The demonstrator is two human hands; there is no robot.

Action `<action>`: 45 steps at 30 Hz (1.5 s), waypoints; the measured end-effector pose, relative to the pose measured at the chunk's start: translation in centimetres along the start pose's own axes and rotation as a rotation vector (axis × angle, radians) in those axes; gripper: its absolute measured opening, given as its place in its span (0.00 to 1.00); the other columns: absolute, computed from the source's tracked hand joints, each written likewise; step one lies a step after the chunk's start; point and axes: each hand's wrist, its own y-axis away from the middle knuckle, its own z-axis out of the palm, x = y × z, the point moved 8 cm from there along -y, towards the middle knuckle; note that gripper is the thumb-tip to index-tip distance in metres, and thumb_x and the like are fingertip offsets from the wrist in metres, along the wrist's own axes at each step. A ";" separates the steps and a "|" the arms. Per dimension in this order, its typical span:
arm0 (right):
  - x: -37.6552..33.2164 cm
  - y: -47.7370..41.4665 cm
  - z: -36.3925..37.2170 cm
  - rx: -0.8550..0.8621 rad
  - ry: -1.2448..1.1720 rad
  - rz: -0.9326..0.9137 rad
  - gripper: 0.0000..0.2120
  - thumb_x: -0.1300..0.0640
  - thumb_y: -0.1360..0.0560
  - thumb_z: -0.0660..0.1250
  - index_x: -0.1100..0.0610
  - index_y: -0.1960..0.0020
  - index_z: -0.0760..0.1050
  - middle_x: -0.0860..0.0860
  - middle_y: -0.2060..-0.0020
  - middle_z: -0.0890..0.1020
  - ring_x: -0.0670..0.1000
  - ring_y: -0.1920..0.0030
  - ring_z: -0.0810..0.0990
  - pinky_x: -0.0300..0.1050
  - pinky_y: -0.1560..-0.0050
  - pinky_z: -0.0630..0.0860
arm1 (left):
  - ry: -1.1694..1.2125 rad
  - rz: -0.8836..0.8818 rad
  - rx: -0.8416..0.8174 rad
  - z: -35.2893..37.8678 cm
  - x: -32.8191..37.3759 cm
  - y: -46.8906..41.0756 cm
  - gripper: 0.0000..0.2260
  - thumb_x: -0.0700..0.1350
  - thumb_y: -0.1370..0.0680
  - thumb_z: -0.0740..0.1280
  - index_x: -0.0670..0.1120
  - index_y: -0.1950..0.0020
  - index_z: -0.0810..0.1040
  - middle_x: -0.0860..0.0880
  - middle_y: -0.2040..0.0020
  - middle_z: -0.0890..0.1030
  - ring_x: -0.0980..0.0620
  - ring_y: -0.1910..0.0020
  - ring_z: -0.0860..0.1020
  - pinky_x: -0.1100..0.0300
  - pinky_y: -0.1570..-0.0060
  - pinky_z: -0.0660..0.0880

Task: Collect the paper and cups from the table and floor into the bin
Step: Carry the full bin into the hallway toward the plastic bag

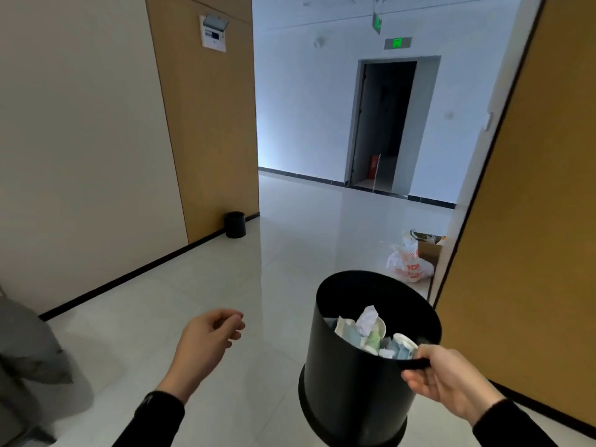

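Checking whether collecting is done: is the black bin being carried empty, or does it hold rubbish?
It holds rubbish: crumpled paper and cups lie inside the bin, below its rim.

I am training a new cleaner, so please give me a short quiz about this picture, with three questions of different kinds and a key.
1. True or false: the left hand holds a cup.
2. Which hand grips the rim of the black bin? A) left B) right C) both
3. Fill in: inside the bin lie crumpled paper and ____.

Key
1. False; it is empty, fingers loosely curled.
2. B; the right hand holds the near rim, bin lifted off the floor.
3. Cups.
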 end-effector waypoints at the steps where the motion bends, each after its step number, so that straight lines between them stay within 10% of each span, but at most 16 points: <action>1: -1.7 -1.9 0.4 -0.002 0.005 -0.010 0.09 0.65 0.22 0.54 0.68 0.55 0.71 0.61 0.81 0.78 0.51 0.85 0.76 0.40 0.83 0.75 | 0.005 -0.004 0.006 0.7 0.2 -1.8 0.06 0.39 0.24 0.64 0.46 0.56 0.81 0.48 0.61 0.84 0.52 0.63 0.80 0.62 0.64 0.74; 45: -53.5 -81.6 20.5 0.210 -0.337 -0.007 0.08 0.66 0.23 0.56 0.64 0.58 0.71 0.56 0.84 0.78 0.50 0.83 0.78 0.39 0.84 0.74 | -0.027 0.033 -0.221 33.1 -1.7 -99.9 0.07 0.40 0.23 0.64 0.48 0.55 0.81 0.49 0.60 0.84 0.52 0.60 0.81 0.62 0.63 0.74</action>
